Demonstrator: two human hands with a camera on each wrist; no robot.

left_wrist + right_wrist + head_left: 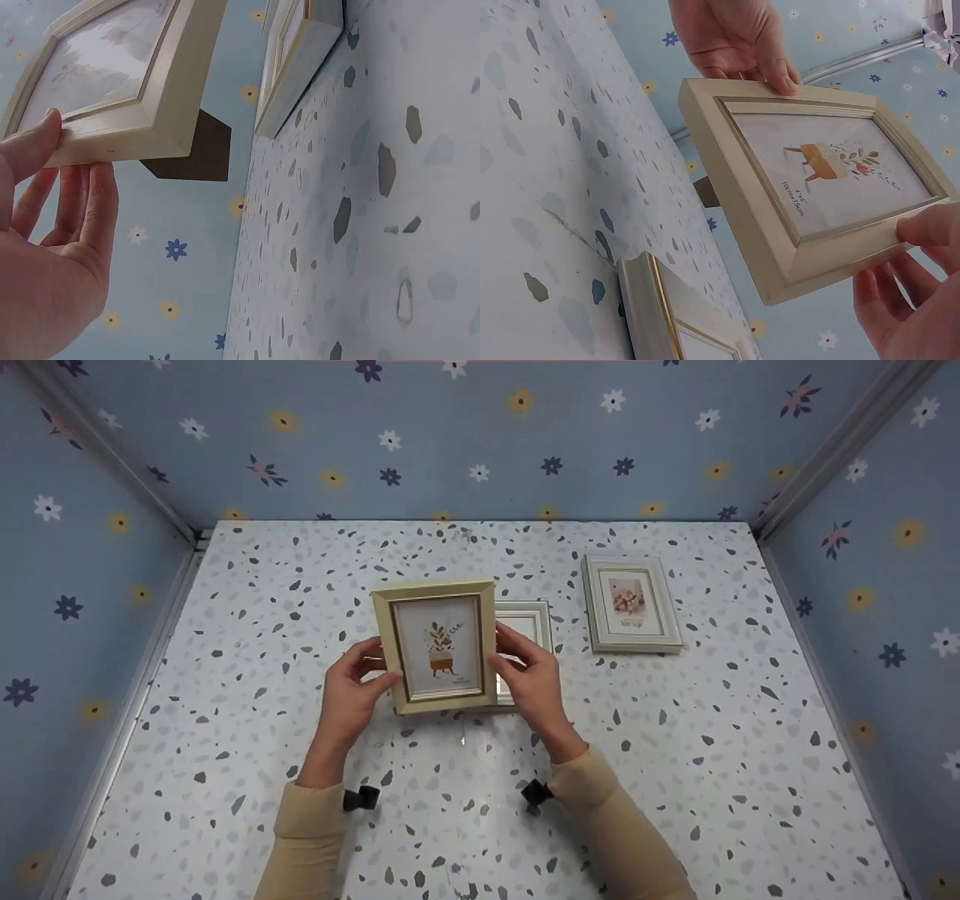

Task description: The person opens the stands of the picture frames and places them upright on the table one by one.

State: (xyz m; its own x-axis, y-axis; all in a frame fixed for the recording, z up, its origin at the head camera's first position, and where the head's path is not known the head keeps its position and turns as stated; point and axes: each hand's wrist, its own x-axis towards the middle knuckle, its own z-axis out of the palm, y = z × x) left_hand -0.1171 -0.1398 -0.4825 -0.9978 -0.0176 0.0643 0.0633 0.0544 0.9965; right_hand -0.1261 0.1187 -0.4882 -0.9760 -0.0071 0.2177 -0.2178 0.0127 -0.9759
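A cream picture frame point(488, 660) with a plant print is held up above the table between both hands. My left hand point(351, 686) grips its left edge, thumb on the front and fingers behind. On the opposite edge my right hand point(534, 679) pinches it the same way. The left wrist view shows a dark brown stand flap point(199, 154) jutting from the frame's back. Behind it, partly hidden, a second, whitish picture frame point(541, 619) lies on the table.
A third picture frame point(671, 607) with a pink flower print lies flat at the back right of the speckled white table point(247, 720). Blue flowered walls point(480, 442) close in the back and both sides.
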